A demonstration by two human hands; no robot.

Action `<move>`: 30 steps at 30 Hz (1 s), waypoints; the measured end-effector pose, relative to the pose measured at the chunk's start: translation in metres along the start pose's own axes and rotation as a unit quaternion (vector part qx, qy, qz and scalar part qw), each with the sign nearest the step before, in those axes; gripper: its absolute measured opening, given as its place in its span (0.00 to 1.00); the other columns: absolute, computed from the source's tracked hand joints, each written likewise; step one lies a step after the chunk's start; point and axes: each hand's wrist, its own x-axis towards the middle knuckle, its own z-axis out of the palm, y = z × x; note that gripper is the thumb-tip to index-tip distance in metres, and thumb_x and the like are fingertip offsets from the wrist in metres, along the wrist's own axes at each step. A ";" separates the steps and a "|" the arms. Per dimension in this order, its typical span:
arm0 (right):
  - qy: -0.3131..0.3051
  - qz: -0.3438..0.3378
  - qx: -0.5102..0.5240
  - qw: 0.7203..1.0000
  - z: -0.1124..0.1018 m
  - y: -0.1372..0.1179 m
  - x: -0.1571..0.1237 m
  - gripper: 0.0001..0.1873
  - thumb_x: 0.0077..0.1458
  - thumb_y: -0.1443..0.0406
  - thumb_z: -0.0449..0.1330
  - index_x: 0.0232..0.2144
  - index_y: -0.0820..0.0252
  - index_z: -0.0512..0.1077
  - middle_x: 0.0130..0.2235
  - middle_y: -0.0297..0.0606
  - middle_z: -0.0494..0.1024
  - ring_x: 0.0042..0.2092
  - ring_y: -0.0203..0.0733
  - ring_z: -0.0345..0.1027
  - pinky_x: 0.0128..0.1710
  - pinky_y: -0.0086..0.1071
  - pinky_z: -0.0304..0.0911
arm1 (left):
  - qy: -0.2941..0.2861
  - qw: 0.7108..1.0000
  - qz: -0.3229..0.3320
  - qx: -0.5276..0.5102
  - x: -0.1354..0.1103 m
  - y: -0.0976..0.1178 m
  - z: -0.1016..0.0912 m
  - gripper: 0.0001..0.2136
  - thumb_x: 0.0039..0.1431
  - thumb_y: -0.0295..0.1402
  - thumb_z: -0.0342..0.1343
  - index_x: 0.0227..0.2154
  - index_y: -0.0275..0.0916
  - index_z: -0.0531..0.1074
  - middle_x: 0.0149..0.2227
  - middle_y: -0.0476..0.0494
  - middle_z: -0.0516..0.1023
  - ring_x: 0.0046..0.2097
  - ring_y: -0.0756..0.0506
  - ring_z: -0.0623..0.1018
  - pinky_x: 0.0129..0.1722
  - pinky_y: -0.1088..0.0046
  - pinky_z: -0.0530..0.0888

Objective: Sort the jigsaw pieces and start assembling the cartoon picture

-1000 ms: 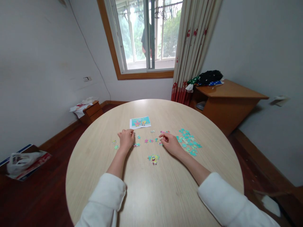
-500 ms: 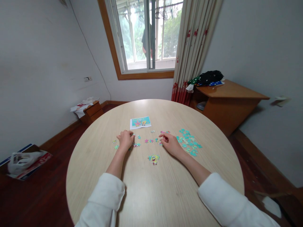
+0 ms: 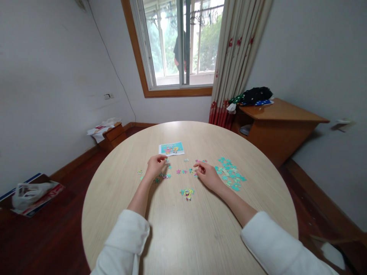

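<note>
My left hand [image 3: 156, 166] is over the left-middle of the table, its fingers pinched on a small puzzle piece [image 3: 167, 161] just below the picture card. Several loose pieces [image 3: 164, 176] lie below it. My right hand [image 3: 207, 174] hovers at the right of a short row of pink and mixed pieces [image 3: 184, 172]; its index finger reaches out, the other fingers are loosely bent, and I see nothing in them. Nearer to me lies a joined yellow cartoon figure [image 3: 187, 194] of puzzle pieces. The reference picture card [image 3: 172, 148] shows a pink and a yellow figure.
A spread of turquoise pieces [image 3: 231, 173] lies right of my right hand. More pink pieces [image 3: 201, 161] are beyond it. The round wooden table [image 3: 183, 236] fills the middle. A wooden desk [image 3: 283, 114] with cloth stands at the back right, a small cabinet [image 3: 114, 132] at the back left.
My left hand has shifted slightly right and its fingers have come together around a puzzle piece. My right hand stays nearly where it was. The whole view has shifted slightly.
</note>
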 end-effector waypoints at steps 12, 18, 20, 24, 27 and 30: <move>-0.002 0.003 0.009 1.000 -0.001 -0.004 -0.001 0.11 0.45 0.68 0.51 0.31 0.62 0.71 0.21 0.28 0.62 0.25 0.35 0.57 0.28 0.28 0.54 | -0.066 0.962 0.007 -0.264 -0.017 0.073 -0.042 0.17 0.31 0.38 0.67 0.26 0.32 0.76 0.25 0.45 0.77 0.27 0.49 0.74 0.34 0.68 0.74; 0.000 0.004 0.012 1.000 -0.001 -0.005 -0.001 0.11 0.46 0.66 0.51 0.31 0.62 0.71 0.21 0.29 0.62 0.25 0.35 0.58 0.28 0.28 0.54 | -0.082 0.966 0.042 -0.242 -0.034 0.104 -0.060 0.12 0.36 0.34 0.65 0.26 0.32 0.75 0.23 0.47 0.76 0.25 0.50 0.75 0.30 0.71 0.76; 0.006 0.004 0.013 1.000 -0.001 -0.005 -0.001 0.11 0.45 0.66 0.51 0.30 0.62 0.71 0.21 0.29 0.62 0.25 0.35 0.58 0.28 0.29 0.55 | -0.080 0.967 0.051 -0.235 -0.038 0.110 -0.063 0.11 0.37 0.33 0.64 0.26 0.33 0.75 0.23 0.47 0.75 0.26 0.50 0.75 0.31 0.71 0.76; 0.013 0.002 0.010 1.000 -0.001 -0.004 -0.001 0.11 0.46 0.66 0.51 0.31 0.62 0.71 0.21 0.29 0.63 0.25 0.35 0.58 0.28 0.29 0.55 | -0.090 0.970 0.070 -0.215 -0.044 0.116 -0.067 0.08 0.39 0.31 0.62 0.25 0.34 0.75 0.23 0.47 0.76 0.26 0.50 0.76 0.31 0.72 0.76; 0.012 0.002 0.009 1.000 -0.001 -0.005 -0.002 0.11 0.45 0.66 0.51 0.31 0.62 0.71 0.21 0.29 0.63 0.25 0.35 0.58 0.28 0.29 0.56 | -0.110 0.971 0.090 -0.195 -0.045 0.117 -0.070 0.07 0.41 0.31 0.61 0.25 0.34 0.75 0.24 0.46 0.77 0.28 0.50 0.76 0.31 0.72 0.75; 0.014 0.002 0.008 1.000 -0.002 -0.006 -0.002 0.11 0.45 0.66 0.51 0.30 0.62 0.71 0.21 0.29 0.63 0.25 0.35 0.58 0.28 0.29 0.56 | -0.122 0.971 0.108 -0.176 -0.046 0.116 -0.072 0.06 0.42 0.31 0.61 0.25 0.35 0.75 0.25 0.46 0.77 0.29 0.50 0.76 0.33 0.73 0.74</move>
